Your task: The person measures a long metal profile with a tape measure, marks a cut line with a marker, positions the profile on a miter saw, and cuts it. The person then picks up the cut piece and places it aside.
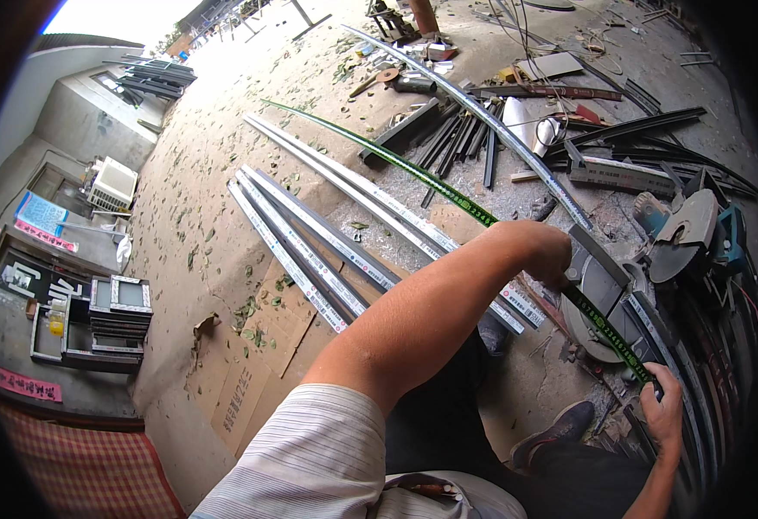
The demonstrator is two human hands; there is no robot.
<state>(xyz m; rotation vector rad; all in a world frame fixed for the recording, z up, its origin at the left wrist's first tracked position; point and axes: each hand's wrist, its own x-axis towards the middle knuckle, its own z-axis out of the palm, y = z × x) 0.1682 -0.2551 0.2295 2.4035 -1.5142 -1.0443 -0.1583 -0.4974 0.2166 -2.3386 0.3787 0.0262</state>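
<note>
A long black tape measure blade [396, 161] with green markings runs diagonally from the upper left down to my right hand. My right hand [664, 406] is closed around the lower right end of the tape measure; its case is mostly hidden by the fingers. Farther up the blade, my left hand [545, 249] bends down over the tape with its fingers curled onto it, partly out of sight. Below this stretch of tape lies the round grey base [588, 324] of a cut-off saw. Its disc and guard [688, 233] stand just right of my hands.
A long plastic-wrapped profile [474, 108] stretches across behind the saw. Several white and grey profiles [314, 233] lie left of my arm, partly over cardboard [249, 368]. Dark offcuts [461, 138] and metal scraps litter the far right. Framed panels [121, 316] are stacked by the left wall.
</note>
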